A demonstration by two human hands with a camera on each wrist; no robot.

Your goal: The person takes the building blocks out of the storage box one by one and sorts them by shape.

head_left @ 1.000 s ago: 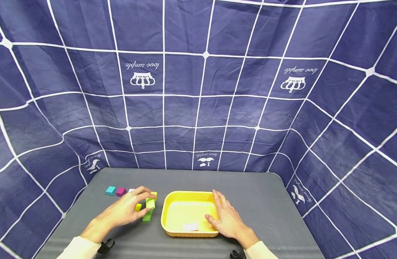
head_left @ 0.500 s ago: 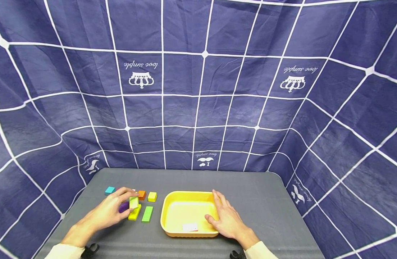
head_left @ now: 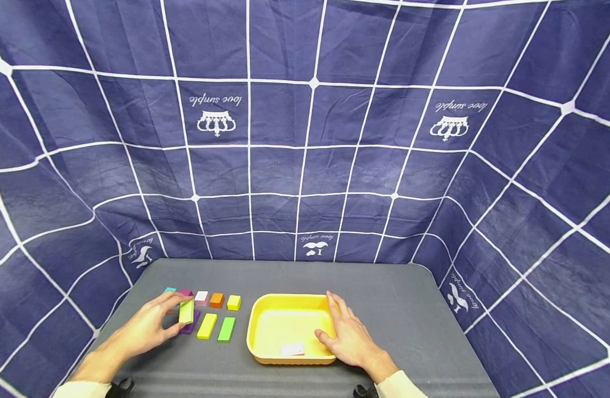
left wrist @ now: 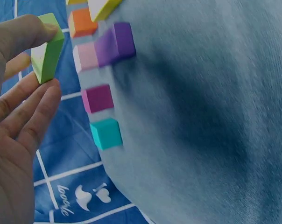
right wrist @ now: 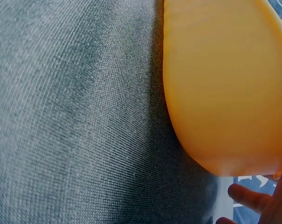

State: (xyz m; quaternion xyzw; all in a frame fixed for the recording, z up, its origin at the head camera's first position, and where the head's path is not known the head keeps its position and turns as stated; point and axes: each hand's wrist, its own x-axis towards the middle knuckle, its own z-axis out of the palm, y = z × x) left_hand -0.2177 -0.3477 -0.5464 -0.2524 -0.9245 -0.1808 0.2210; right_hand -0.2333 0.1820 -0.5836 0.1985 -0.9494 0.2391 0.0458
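My left hand (head_left: 148,326) pinches a light green block (head_left: 186,312) between thumb and fingertips, above the table. In the left wrist view the same hand (left wrist: 19,116) holds the block (left wrist: 50,53) by its ends. Just under it lies a long purple block (head_left: 190,323), partly covered in the head view. Long yellow (head_left: 207,326) and green (head_left: 226,329) blocks lie to its right. A yellow plastic tray (head_left: 252,337) stands mid-table. My right hand (head_left: 352,337) holds its right rim, thumb inside and fingers along the outside.
A back row of cubes runs cyan (left wrist: 106,133), magenta (left wrist: 98,98), pale pink (head_left: 201,298), orange (head_left: 216,300) and yellow (head_left: 233,302). Inside the tray is a small white label (head_left: 292,349). Blue gridded cloth (head_left: 280,171) surrounds the grey table (head_left: 409,309).
My left hand has carried the light green block leftward, from over the green block, past the long yellow one, to near the purple block. The right hand and tray have stayed put.
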